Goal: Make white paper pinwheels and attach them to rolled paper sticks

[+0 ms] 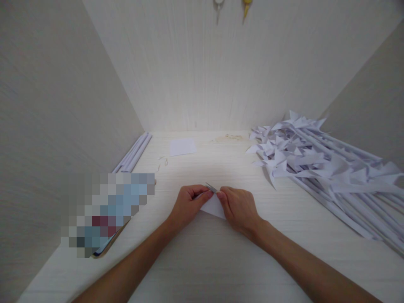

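Low over the middle of the table, my left hand [191, 202] is closed on a small sheet of white paper [213, 208], with thumb and fingers pinching its upper edge. Grey metal blades, apparently of small scissors [211, 187], stick out from my right hand [236, 204], which is closed around them. The blades point up and to the left, against the top of the paper between both thumbs. My right fingers hide the scissors' handles. The paper's lower edge hangs between my two hands.
Finished paper pinwheels [284, 155] on rolled sticks are heaped at the right. A loose white sheet [182, 146] lies farther back. Rolled paper tubes [134, 153] lie at the left wall, behind a blurred phone-like object [116, 219]. Pushpins [247, 6] stick in the back wall.
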The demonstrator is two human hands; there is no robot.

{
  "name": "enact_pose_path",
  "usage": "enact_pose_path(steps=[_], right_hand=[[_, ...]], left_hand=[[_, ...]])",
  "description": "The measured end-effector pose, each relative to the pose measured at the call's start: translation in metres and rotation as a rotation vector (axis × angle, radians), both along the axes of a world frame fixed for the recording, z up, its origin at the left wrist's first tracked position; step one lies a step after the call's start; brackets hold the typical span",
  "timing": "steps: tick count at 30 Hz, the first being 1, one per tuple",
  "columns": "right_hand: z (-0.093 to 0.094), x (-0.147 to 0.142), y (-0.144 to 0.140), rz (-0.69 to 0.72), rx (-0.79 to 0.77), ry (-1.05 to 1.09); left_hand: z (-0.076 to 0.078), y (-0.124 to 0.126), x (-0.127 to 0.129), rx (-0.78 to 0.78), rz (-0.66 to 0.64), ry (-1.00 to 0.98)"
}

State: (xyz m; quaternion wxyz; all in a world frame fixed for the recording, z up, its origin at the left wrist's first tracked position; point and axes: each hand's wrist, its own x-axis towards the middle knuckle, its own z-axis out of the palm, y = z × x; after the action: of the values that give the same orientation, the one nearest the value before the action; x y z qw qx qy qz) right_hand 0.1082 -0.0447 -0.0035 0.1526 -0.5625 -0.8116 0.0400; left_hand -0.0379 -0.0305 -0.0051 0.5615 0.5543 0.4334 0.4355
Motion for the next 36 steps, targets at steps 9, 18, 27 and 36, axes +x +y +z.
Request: enact_pose_path(steps=[9,18,27,36], right_hand=[[0.0008,-0.0017,0.0011,-0.04,0.003,-0.066],[0.0028,-0.0031,0.0008,-0.052,-0.027,-0.092],[0.0014,-0.003,0.0007,-0.06,-0.024,-0.081],[-0.0041,0.0038,0.0095,-0.109,-0.023,0.294]], left_hand=[[0.0009,0.0003,0.0,-0.029,0.016,0.033],[0.0007,0.0015,0.0002,-0.041,0.007,0.017],[-0.0016,0.0016,-0.0002,-0.019,0.012,0.051],[-0.0025,0.0011,-0.0004,-0.068,0.035,0.093]])
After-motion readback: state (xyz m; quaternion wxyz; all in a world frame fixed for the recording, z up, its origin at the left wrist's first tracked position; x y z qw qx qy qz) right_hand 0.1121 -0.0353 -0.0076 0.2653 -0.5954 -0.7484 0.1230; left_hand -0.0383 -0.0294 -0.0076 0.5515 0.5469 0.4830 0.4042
